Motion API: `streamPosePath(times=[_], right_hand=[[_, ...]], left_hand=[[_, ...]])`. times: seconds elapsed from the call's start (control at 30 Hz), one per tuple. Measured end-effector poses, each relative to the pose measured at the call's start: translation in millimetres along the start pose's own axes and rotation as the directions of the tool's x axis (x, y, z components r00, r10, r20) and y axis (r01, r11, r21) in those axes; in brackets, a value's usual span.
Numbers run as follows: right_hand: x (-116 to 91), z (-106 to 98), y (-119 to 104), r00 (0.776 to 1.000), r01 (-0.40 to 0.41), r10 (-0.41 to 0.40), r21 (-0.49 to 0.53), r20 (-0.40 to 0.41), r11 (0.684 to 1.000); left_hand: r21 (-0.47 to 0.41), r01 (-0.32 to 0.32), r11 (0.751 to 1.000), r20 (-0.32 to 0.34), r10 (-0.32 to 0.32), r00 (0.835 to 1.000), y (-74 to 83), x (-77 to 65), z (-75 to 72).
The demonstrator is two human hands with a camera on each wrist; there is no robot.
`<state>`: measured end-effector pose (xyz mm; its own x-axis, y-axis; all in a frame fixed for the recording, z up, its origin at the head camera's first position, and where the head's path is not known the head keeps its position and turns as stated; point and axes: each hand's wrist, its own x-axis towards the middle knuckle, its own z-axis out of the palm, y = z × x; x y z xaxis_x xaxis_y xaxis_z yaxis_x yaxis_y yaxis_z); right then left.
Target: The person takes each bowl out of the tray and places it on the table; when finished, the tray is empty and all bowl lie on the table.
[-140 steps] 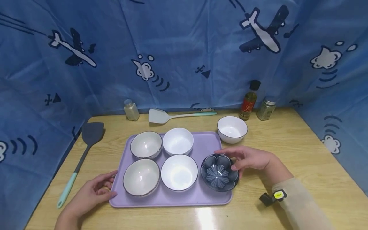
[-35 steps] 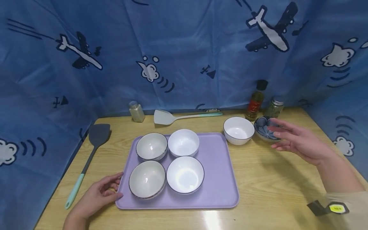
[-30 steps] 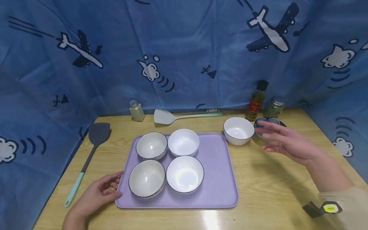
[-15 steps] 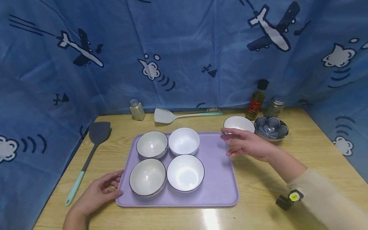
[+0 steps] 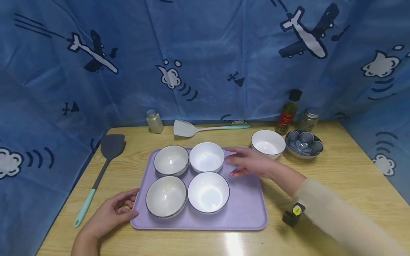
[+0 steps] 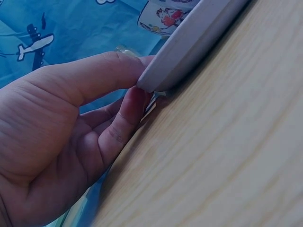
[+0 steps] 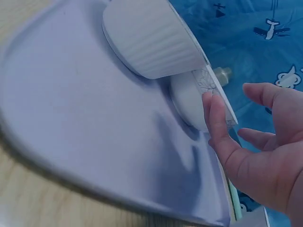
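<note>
On the table lies a lilac tray (image 5: 243,213) bearing two off-white bowls (image 5: 171,160) on its left and two white bowls beside them. My left hand (image 5: 110,215) pinches the tray's left edge; the left wrist view shows the thumb over the rim and a finger (image 6: 128,106) below it. My right hand (image 5: 251,163) is over the tray's right part, fingers spread and holding nothing. Its fingertips are close to the back white bowl (image 5: 206,157); whether they touch it I cannot tell. The front white bowl (image 5: 208,192) stands just nearer me.
Right of the tray stand another white bowl (image 5: 268,142) and a dark blue petal-patterned bowl (image 5: 304,145). Behind them are a sauce bottle (image 5: 286,113) and a spice jar (image 5: 309,121). A white spatula (image 5: 185,128), a shaker (image 5: 154,122) and a dark spatula (image 5: 112,145) lie around the back and left.
The dark blue bowl went from the tray to the table's back right. My right hand let it go and has moved left over the tray. The left hand keeps its hold.
</note>
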<state>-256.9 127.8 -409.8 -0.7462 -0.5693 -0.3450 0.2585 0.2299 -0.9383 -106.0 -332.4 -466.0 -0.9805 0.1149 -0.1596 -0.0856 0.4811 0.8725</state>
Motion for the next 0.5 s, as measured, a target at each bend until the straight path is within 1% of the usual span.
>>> streamPosePath(times=[0.1,0.2,0.3,0.4,0.5], right_hand=[[11.2,2.9,1.0,1.0,0.008,-0.008,0.013,0.004,1.0],[22.5,6.1,5.7,1.0,0.013,-0.013,0.059,0.004,0.998],[32.1,8.6,11.6,1.0,0.012,-0.014,0.105,0.023,0.994],[38.3,9.9,14.9,0.999,0.004,-0.009,0.135,0.043,0.991],[40.6,9.9,13.7,0.999,0.009,-0.015,0.152,0.04,0.988]], left_hand=[[0.0,-0.017,1.0,0.004,0.017,1.0,1.1,0.3,-0.2],[-0.008,-0.025,1.0,0.002,0.025,1.0,0.9,-0.9,0.2],[-0.023,-0.035,0.999,0.001,0.035,0.999,-0.2,-2.9,0.8],[-0.029,-0.05,0.998,0.005,0.05,0.999,-0.8,-3.5,1.0],[-0.023,-0.074,0.997,0.003,0.074,0.997,-0.7,-1.6,1.0]])
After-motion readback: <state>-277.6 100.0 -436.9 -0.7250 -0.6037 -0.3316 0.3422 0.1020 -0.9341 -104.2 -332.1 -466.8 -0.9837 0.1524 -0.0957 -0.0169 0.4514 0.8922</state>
